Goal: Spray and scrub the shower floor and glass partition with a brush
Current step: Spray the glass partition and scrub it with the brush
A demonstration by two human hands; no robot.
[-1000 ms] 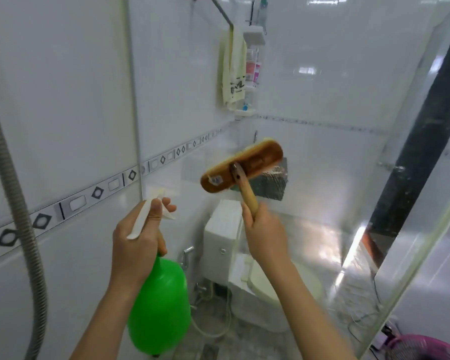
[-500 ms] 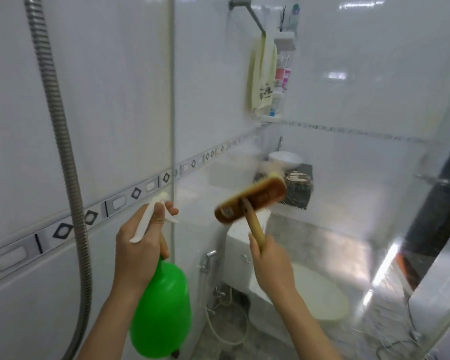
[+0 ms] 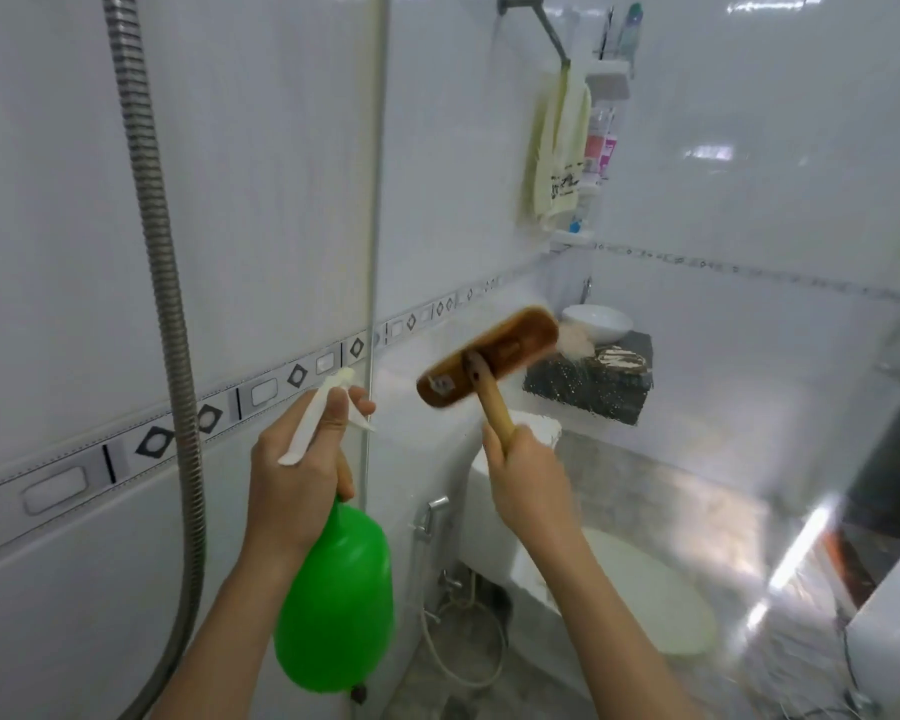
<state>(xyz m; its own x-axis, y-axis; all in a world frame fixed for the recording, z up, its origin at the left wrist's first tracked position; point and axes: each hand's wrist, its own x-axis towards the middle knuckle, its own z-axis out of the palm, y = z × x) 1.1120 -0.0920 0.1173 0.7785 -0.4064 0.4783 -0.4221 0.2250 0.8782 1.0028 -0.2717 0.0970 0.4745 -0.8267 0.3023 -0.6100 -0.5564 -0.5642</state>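
White glossy wall tiles (image 3: 261,148), crossed by a grey band of diamond-patterned border tiles, filled the shower corner. At nine o'clock hung a ribbed metal shower hose (image 3: 152,226). The clear glass partition (image 3: 707,210) spanned twelve to four o'clock. At seven o'clock the left hand (image 3: 302,459) was wrapped round the neck of a green plastic spray bottle (image 3: 333,605), forefinger stretched along its white trigger head. Just right of centre the right hand (image 3: 526,485) was closed round the pale handle of a brown wooden scrubbing brush (image 3: 489,356). Its tilted head lay at the glass; contact could not be told. Behind the glass sat a white toilet (image 3: 645,605) at five o'clock and a cream towel (image 3: 557,148) at one o'clock.
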